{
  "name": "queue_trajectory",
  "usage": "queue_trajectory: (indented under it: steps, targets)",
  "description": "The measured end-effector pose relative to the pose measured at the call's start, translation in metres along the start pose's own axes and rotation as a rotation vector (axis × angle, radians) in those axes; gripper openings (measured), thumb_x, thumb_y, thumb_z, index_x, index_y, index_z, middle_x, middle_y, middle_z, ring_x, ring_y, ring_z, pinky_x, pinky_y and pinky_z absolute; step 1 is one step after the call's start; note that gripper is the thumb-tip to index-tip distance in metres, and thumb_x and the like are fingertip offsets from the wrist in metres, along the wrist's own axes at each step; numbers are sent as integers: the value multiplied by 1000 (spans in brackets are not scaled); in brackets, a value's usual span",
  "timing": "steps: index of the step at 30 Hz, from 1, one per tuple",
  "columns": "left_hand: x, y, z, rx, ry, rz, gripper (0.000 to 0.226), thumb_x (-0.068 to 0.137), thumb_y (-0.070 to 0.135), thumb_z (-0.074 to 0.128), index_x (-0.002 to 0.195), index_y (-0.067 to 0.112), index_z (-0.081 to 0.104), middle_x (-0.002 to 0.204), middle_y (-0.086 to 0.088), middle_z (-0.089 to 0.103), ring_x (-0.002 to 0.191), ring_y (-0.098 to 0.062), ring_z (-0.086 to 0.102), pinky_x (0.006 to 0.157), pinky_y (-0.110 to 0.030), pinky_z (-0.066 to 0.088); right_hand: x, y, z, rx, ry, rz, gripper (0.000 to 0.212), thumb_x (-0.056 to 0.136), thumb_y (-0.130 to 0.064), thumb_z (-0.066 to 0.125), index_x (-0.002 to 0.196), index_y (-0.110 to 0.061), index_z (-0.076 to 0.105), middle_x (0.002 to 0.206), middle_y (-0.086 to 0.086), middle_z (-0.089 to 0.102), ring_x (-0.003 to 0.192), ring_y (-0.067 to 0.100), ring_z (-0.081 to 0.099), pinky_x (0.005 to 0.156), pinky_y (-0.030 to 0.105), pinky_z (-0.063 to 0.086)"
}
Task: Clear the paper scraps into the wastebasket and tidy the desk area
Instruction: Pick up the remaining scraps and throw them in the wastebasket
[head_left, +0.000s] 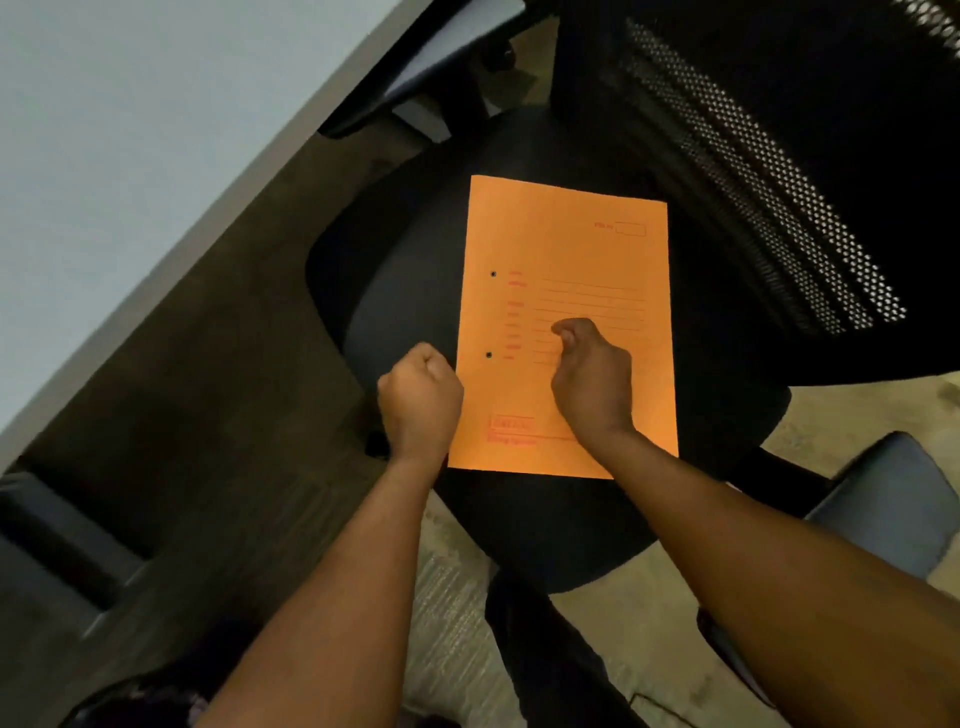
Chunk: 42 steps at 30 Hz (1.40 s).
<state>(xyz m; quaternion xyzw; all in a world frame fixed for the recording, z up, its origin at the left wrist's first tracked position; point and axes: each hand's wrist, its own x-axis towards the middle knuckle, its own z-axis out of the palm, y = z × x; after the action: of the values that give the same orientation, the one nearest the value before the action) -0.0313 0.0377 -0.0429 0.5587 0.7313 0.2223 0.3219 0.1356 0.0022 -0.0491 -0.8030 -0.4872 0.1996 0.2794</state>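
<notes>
An orange file folder (566, 249) with red print and two punched holes lies flat on the black seat of an office chair (395, 270). My left hand (420, 400) is a closed fist at the folder's left edge, near its lower corner; whether it pinches the edge is hidden. Over the folder's middle my right hand (592, 374) has its fingers curled in, with nothing visible in it. No paper scraps or wastebasket show in view.
The chair's black mesh backrest (753, 171) rises at the upper right. A pale grey desk top (119, 171) runs diagonally along the left. The chair's armrests sit at the top (415, 78) and lower right (893, 509). Beige floor lies below.
</notes>
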Motion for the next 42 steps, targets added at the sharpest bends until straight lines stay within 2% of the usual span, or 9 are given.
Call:
queue_trajectory:
  steps: [3,7,15,23,31,35,37,39,42]
  targets:
    - [-13,-29,-39,-207,62,-256,34,84,16,46,51,7,46,53,-6,45,53,-23,45,55,-44,44,-27,-50,22,148,-30,-17,38,100,-32,48,77,-8,66,65,6,65,60,25,58,57,34,39]
    - [-48,-89,-89,-200,175,-433,57,94,34,54,44,8,46,44,-4,46,49,-20,46,56,-35,30,-88,-128,57,159,-176,-105,63,96,-43,51,44,-17,27,39,-4,29,41,23,37,46,39,22]
    - [-167,-254,-165,-273,470,-561,64,98,45,37,39,20,26,32,10,28,31,-10,31,37,-20,21,-253,-185,171,275,-588,-288,62,98,-31,49,40,-16,35,36,0,35,33,17,32,38,33,28]
    - [-289,-423,-222,-277,855,-828,62,103,38,33,47,13,38,43,-4,41,40,-22,38,49,-30,29,-447,-196,267,179,-738,-711,57,99,-26,49,45,-10,43,38,6,43,31,18,31,42,24,15]
    - [-314,-509,-277,89,1070,-699,39,101,34,34,100,0,54,82,-14,62,66,-30,57,56,-35,39,-557,-246,351,421,-761,-876,42,101,-27,36,70,-3,52,70,10,50,64,21,46,58,29,31]
    - [-316,-550,-270,62,753,-744,44,101,37,39,131,5,41,128,-19,50,107,-33,55,84,-46,48,-569,-233,395,120,-980,-974,46,99,-46,27,106,-9,55,108,11,54,100,27,48,86,42,41]
    - [-321,-571,-257,165,361,-838,57,102,40,35,150,10,24,158,-17,22,144,-34,24,115,-48,25,-567,-218,413,-263,-1180,-921,59,95,-60,19,135,-24,44,147,8,36,135,31,28,104,53,28]
    - [-329,-587,-245,273,113,-852,63,103,41,23,155,14,4,165,-10,-6,151,-26,-8,121,-47,-2,-561,-200,424,-507,-1310,-926,65,91,-69,12,148,-38,20,162,-3,7,147,25,-2,112,57,9]
    - [-338,-594,-234,342,35,-827,64,101,44,12,155,15,-8,163,-5,-16,149,-20,-16,121,-45,-8,-555,-183,427,-560,-1272,-1043,73,87,-74,4,150,-39,8,163,-4,-3,147,22,-12,115,53,-3]
